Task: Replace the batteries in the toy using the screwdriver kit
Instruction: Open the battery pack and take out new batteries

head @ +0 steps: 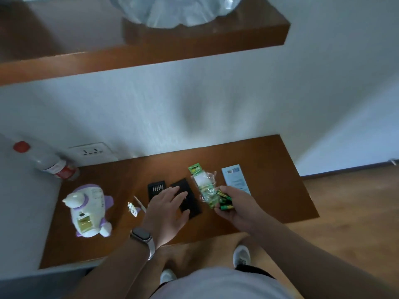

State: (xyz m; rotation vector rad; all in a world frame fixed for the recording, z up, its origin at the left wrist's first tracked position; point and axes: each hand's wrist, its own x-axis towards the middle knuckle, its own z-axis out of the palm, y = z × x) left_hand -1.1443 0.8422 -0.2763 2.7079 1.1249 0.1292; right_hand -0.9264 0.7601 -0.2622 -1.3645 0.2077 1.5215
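On wooden desk (269,169) | right hand (237,209) grips cylindrical green batteries (225,204) | left hand (167,209) spread flat

White-and-purple toy (87,209), seemingly green-black batteries (225,205)

Reads to me as a home room, not a workshop: low wooden desk (269,160) against a white plastered wall, floating wooden shelf (151,55) across the upper frame, wall socket (91,151) mid-left, wood-plank floor (356,201) at right.
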